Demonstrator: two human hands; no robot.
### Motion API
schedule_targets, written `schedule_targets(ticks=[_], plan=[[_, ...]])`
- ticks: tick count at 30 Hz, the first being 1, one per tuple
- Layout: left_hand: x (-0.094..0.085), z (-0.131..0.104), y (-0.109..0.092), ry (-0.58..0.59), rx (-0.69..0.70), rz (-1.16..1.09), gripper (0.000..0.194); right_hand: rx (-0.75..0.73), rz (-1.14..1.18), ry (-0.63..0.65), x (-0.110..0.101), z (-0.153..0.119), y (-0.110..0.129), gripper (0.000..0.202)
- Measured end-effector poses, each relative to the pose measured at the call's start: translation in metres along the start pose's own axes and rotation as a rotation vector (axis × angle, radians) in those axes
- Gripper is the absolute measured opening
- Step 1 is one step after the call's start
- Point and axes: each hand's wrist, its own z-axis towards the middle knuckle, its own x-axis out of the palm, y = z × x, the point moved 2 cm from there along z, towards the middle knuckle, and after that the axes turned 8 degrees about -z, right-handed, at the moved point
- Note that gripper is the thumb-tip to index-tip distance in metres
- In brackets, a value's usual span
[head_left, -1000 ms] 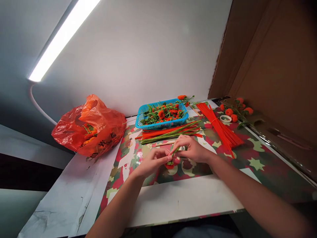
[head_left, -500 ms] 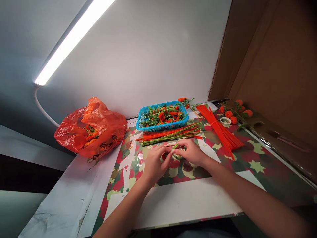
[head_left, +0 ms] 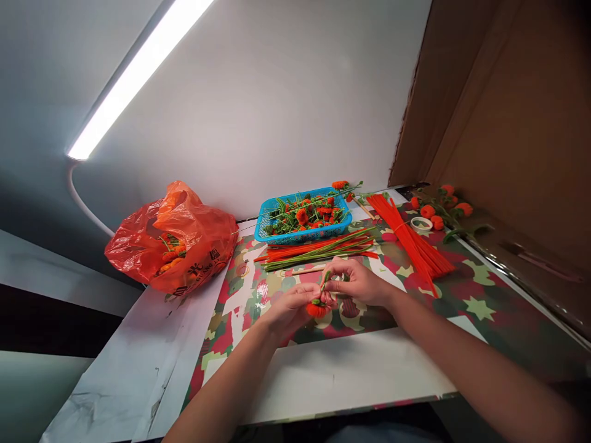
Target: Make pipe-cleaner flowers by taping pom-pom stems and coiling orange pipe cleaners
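Between my two hands is a small orange pipe-cleaner flower [head_left: 316, 309] with a green stem, its head hanging downward. My left hand [head_left: 295, 303] is closed on it near the base of the bloom, fingers partly under it. My right hand [head_left: 353, 281] pinches the green stem just above the flower. Just beyond my hands lie a thin wooden stick [head_left: 302, 270] and loose green pipe cleaners [head_left: 318, 251] with orange ones under them.
A blue basket [head_left: 305, 236] of orange flowers stands behind. To the left sits a red plastic bag [head_left: 207, 246] with flowers inside. Orange pipe cleaners [head_left: 410, 240], a tape roll [head_left: 421, 224] and finished flowers [head_left: 428, 211] lie right, beside a cardboard wall [head_left: 498, 123]. A lamp [head_left: 138, 80] hangs upper left.
The orange flower head, hidden before, now shows below my fingers. My left hand has turned palm up and lowered, and the stem now stands more upright at my right fingertips.
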Motion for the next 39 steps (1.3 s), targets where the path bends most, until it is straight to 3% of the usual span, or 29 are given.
schedule_targets(ticks=[3,6,9,12,18,21,24,29,32,35,39], plan=[[0.0,0.002,-0.005,-0.136,0.15,0.278,0.031,0.1,-0.13,-0.081,0.002,0.001,-0.004,0.017],[0.005,-0.002,-0.016,-0.298,0.441,0.748,0.024,0.22,-0.27,-0.183,0.005,0.001,-0.002,0.015],[0.01,-0.004,-0.023,-0.338,0.579,1.003,0.016,0.278,-0.309,-0.198,0.009,0.001,0.001,0.016],[0.005,-0.004,-0.026,-0.303,0.524,0.935,0.019,0.26,-0.26,-0.173,0.01,0.001,0.003,0.014],[-0.01,0.002,-0.01,0.0,0.04,0.113,0.026,0.117,-0.127,-0.134,0.008,0.0,0.003,0.013],[-0.012,0.005,-0.002,0.054,-0.044,-0.057,0.026,0.103,-0.061,-0.107,0.007,0.001,-0.001,0.011],[-0.011,0.006,-0.003,0.005,0.015,0.043,0.028,0.134,0.001,-0.102,0.007,0.002,-0.004,0.015],[0.0,0.0,-0.019,-0.288,0.498,0.717,0.025,0.24,-0.068,-0.239,0.011,0.002,-0.004,0.02],[0.008,-0.003,-0.021,-0.368,0.638,1.01,0.015,0.284,-0.132,-0.251,0.016,0.002,-0.004,0.019],[0.005,-0.002,-0.02,-0.346,0.608,1.03,0.018,0.276,-0.193,-0.22,0.018,0.002,-0.004,0.017],[-0.007,0.0,-0.02,-0.104,0.303,0.68,0.028,0.151,-0.226,-0.171,0.014,0.001,-0.003,0.014]])
